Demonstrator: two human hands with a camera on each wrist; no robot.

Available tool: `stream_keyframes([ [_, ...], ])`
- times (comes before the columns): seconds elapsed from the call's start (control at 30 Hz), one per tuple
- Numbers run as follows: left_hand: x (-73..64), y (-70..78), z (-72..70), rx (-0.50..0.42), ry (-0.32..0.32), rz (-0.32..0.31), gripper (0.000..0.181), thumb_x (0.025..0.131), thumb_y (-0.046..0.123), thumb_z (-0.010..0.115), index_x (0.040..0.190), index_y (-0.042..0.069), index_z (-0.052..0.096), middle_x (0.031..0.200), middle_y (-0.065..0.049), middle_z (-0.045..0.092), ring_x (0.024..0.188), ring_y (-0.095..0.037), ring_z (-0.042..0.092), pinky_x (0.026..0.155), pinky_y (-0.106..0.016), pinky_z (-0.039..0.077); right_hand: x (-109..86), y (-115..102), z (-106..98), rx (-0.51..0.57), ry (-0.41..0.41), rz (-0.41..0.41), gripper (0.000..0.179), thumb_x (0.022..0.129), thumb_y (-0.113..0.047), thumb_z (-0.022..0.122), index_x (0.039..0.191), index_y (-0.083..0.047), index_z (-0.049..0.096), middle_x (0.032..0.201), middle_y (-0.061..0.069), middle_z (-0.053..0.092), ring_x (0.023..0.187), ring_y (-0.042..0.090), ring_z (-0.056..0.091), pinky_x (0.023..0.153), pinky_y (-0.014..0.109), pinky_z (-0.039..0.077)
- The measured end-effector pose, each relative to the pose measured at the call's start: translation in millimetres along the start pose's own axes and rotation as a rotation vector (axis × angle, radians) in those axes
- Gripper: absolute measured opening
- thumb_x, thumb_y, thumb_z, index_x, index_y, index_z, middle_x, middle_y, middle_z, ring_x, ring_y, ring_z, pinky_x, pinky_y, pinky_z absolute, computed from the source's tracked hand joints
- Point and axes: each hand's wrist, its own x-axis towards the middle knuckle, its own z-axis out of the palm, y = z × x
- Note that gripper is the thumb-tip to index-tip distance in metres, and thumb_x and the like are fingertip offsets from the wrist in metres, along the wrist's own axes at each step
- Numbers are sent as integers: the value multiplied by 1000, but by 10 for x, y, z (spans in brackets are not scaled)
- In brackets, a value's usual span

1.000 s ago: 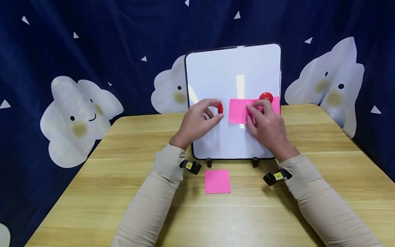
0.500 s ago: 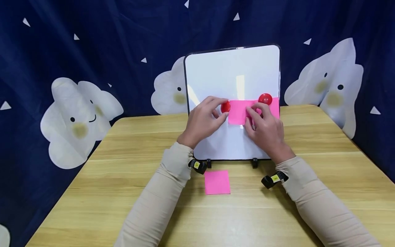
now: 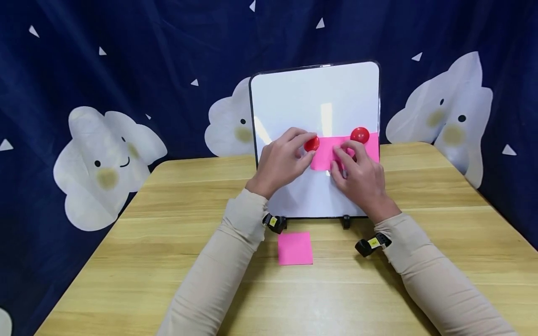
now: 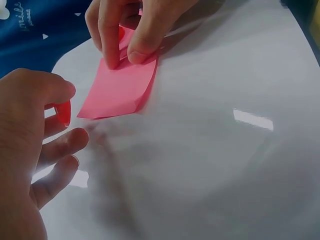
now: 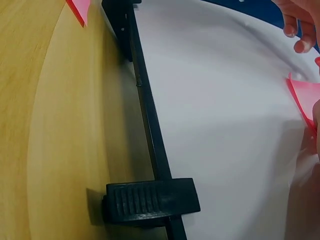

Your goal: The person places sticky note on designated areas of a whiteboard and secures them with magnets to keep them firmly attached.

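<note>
A whiteboard (image 3: 311,98) stands on the table with pink sticky notes low on its right half. My left hand (image 3: 279,161) pinches a round red magnet (image 3: 311,143) between thumb and index finger, at the upper left corner of a pink sticky note (image 3: 324,156). In the left wrist view, that red magnet (image 4: 63,113) is just short of the note's lower corner. My right hand (image 3: 361,175) holds the note against the board with thumb and fingertips. Above it, another red magnet (image 3: 360,135) sits on a further pink note (image 3: 372,147), partly hidden by the hand.
A loose pink sticky note (image 3: 295,248) lies on the wooden table (image 3: 168,224) in front of the board. Black feet (image 3: 346,221) support the board's lower edge. Behind hangs a dark blue curtain (image 3: 168,56) with cloud shapes.
My left hand has moved right with the magnet, from beside the note to its left corner. The right hand stays on the note.
</note>
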Motion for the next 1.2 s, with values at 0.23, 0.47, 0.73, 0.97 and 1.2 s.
stream_keyframes([
  [0.23,82,21,3,84,-47,19,40,92,26,73,130,14,69,122,0,65,85,-10,66,68,-20,51,-1,-12,8,16,1,19,41,82,-11,76,121,0,71,117,23,59,74,37,65,50,47,52],
  [0.47,136,49,43,174,-56,63,44,89,27,77,130,14,68,126,-1,66,105,-13,68,84,-23,54,-17,-1,24,7,-12,20,38,84,-11,74,121,-1,71,117,23,58,71,36,64,49,45,51],
  [0.73,206,101,119,235,-70,98,44,88,28,78,129,15,69,126,0,67,107,-14,67,85,-25,54,-34,-3,6,-9,-13,17,34,86,-13,72,118,-2,71,118,22,58,65,34,62,46,43,49],
  [0.97,228,136,164,256,-86,127,43,89,27,77,129,15,69,126,-1,66,105,-15,68,82,-26,55,-59,8,6,0,-16,7,34,85,-13,72,118,-3,72,119,22,58,63,33,61,46,42,49],
  [1.2,238,142,185,305,-93,146,43,90,28,76,130,15,68,127,-1,66,100,-15,70,78,-25,56,-59,16,16,5,-15,4,34,83,-11,74,116,-3,72,119,22,57,66,34,62,50,46,52],
])
